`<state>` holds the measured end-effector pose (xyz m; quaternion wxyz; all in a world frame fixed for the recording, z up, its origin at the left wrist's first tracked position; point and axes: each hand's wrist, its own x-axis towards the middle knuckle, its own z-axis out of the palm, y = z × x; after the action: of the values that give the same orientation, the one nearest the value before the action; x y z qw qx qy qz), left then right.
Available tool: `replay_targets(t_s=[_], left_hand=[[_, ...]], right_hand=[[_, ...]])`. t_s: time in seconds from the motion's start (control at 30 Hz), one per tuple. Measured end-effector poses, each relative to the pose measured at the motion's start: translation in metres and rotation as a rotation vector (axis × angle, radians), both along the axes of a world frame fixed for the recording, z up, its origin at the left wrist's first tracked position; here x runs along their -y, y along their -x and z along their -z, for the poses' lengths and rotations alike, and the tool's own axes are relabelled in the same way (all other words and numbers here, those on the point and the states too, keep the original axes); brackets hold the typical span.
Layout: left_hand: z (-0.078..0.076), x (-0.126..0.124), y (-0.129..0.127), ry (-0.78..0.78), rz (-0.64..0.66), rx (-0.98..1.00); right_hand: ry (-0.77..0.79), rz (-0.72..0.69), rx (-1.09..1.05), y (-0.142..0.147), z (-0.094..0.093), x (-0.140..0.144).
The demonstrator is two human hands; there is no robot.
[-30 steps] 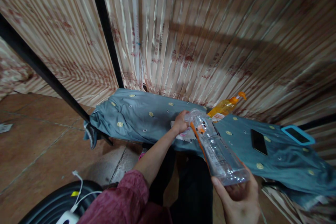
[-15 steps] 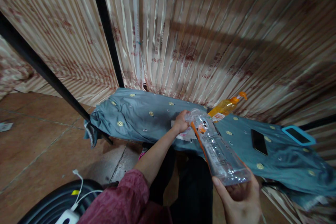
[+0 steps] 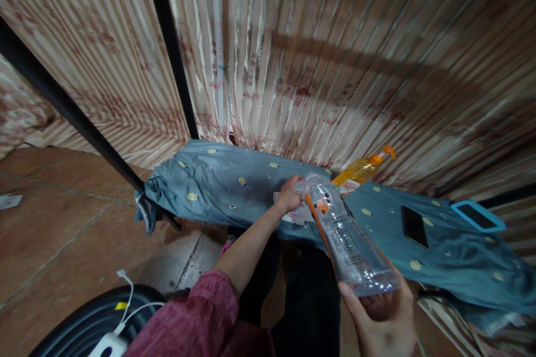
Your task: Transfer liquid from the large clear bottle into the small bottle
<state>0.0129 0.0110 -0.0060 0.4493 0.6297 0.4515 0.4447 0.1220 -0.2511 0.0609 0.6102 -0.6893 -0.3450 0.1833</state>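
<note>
Holding one clear plastic bottle (image 3: 345, 234) at its base, the right hand (image 3: 383, 318) sits at 5 o'clock in the head view, fingers curled up around the bottom. Bottle lies tilted, neck pointing away toward 12 o'clock, with an orange strip down its side. Left hand (image 3: 288, 195), near frame centre, is closed around the bottle's neck end; whether it grips a cap cannot be told, as the fingers hide it. Left forearm runs back to a dark red sleeve (image 3: 201, 318) at 6 o'clock.

Count, head view only:
- Bottles: 2. The clear one in hand; one orange bottle (image 3: 360, 170) with an orange cap, lying on its side just beyond the clear bottle's neck, at 1 o'clock from it.
- Phones or flat devices: 2. One black phone (image 3: 414, 226) lying flat at 3 o'clock; one device in a light blue case (image 3: 477, 216) further right, well apart from the hands.
- Cloths: 1 grey-blue cloth (image 3: 234, 189) with small gold dots, spread over a low surface under both bottles and both devices.
- Black poles (image 3: 167, 44): 2 visible, slanting across a striped curtain (image 3: 335, 67) behind.
- White cable (image 3: 125, 290): 1, at 7 o'clock, on a dark rounded object.

Something white and crumpled lies under the left hand; too small to identify.
</note>
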Motion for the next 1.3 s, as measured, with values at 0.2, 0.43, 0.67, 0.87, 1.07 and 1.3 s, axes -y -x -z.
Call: replay_targets(t_s=[0.2, 0.43, 0.67, 0.87, 1.07, 1.3], left_hand=[[0.0006, -0.0009, -0.0005, 0.002, 0.008, 0.006], [-0.0013, -0.0008, -0.0001, 0.008, 0.009, -0.008], [0.0001, -0.0009, -0.0001, -0.005, 0.005, -0.001], [0.0002, -0.0013, -0.0005, -0.012, -0.001, -0.012], [0.0032, -0.0027, -0.0009, 0.0, 0.004, 0.005], [0.0029, -0.003, -0.0015, 0.03, 0.003, 0.03]], right_hand=[[0.01, -0.016, 0.007, -0.0045, 0.0058, 0.0022], [0.0, -0.027, -0.002, -0.0051, 0.0073, 0.0016], [-0.004, -0.021, -0.007, -0.0036, 0.0061, 0.0023], [-0.008, -0.035, -0.007, -0.006, 0.0087, 0.0024], [-0.014, -0.033, 0.004, -0.0047, 0.0073, 0.0016], [0.011, -0.02, 0.01, -0.0043, 0.0083, 0.0023]])
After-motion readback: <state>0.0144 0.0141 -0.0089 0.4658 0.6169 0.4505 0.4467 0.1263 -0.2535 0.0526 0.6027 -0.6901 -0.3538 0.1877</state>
